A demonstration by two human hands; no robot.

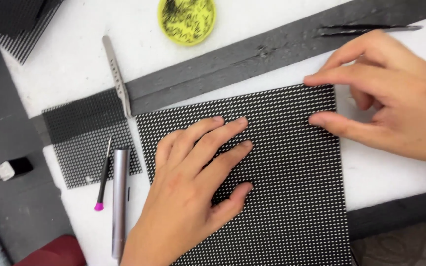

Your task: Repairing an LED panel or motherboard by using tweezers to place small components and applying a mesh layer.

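White padding covers the bench (75,59), with a dark grey strip (252,56) running diagonally across it from the left toward the far right corner.

Seen from the head camera, a large black panel (292,187) dotted with rows of small white marks lies flat near the middle, its far edge just beside the grey strip. The left hand (193,187) rests palm down on the panel, fingers spread and flat, gripping nothing. The right hand (390,93) comes in from the right, open; its forefinger and thumb tips touch the panel's far right corner while the other fingers curl loosely underneath.

To the left lies a smaller piece of the same dotted panel (87,140), partly tucked under the big one. On it rest a thin tool with a pink tip (103,177) and a grey metal pen-like tool (120,197). Silver tweezers (117,74) lie across the grey strip, far left. A yellow dish (187,19) of tiny dark bits sits at the far edge. Black tweezers (366,29) lie at the far right on the strip. A white plug (8,170) sits at the left edge.
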